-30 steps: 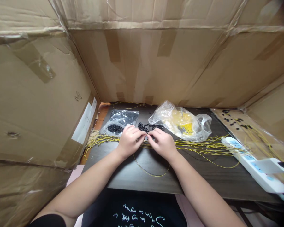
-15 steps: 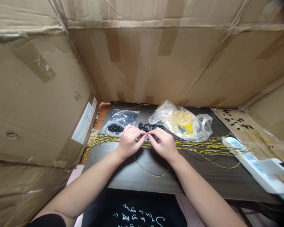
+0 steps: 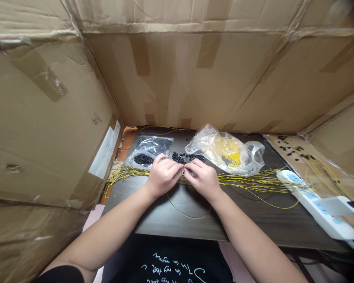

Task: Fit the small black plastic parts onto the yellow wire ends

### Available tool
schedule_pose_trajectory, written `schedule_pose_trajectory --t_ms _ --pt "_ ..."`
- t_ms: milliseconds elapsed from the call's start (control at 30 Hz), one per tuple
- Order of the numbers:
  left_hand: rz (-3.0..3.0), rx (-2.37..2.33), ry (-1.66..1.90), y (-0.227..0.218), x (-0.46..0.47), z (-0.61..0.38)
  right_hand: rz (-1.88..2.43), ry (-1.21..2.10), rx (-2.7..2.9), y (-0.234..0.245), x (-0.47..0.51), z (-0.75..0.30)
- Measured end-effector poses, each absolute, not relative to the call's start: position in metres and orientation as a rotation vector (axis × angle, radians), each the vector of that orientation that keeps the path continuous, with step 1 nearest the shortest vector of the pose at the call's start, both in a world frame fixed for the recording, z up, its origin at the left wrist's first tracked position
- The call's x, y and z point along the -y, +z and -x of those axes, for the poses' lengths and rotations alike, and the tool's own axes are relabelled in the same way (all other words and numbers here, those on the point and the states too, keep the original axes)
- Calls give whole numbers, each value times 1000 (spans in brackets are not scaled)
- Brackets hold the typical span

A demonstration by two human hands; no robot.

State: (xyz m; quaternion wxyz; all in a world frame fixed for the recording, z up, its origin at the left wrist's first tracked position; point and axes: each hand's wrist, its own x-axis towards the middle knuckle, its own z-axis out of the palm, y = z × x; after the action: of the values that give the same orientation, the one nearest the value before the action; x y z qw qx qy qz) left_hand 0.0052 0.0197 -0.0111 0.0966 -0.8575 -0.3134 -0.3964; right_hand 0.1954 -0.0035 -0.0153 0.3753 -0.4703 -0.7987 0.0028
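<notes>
Hardly anything's moved in the last second, fyi. You've got cardboard walls (image 3: 177, 78) around your dark desk (image 3: 177, 224), with a power strip (image 3: 318, 204) well off past your right hand and a clear plastic bag (image 3: 224, 151) just ahead of it. Yellow wires (image 3: 253, 182) run right under both hands. Your left hand (image 3: 163, 177) and right hand (image 3: 202, 180) are curled in, fingertips meeting, pinching something tiny; can't tell what. Loose black beads (image 3: 178, 158) sit just ahead of your fingers.
</notes>
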Motion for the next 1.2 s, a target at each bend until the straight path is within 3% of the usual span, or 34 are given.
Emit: schedule_pose_trajectory --t_ms 300,733,900,1200 --pt "2490 909 -1107 -12 -22 -6 1253 -13 2033 -15 5 -191" --pt "2493 902 -1289 -12 -20 -4 1154 625 1729 -4 1 -191" --pt "2383 765 -1415 -3 -11 2 1035 1028 1580 2 5 -193" --pt "2274 614 -1331 11 3 21 764 718 1767 18 26 -196"
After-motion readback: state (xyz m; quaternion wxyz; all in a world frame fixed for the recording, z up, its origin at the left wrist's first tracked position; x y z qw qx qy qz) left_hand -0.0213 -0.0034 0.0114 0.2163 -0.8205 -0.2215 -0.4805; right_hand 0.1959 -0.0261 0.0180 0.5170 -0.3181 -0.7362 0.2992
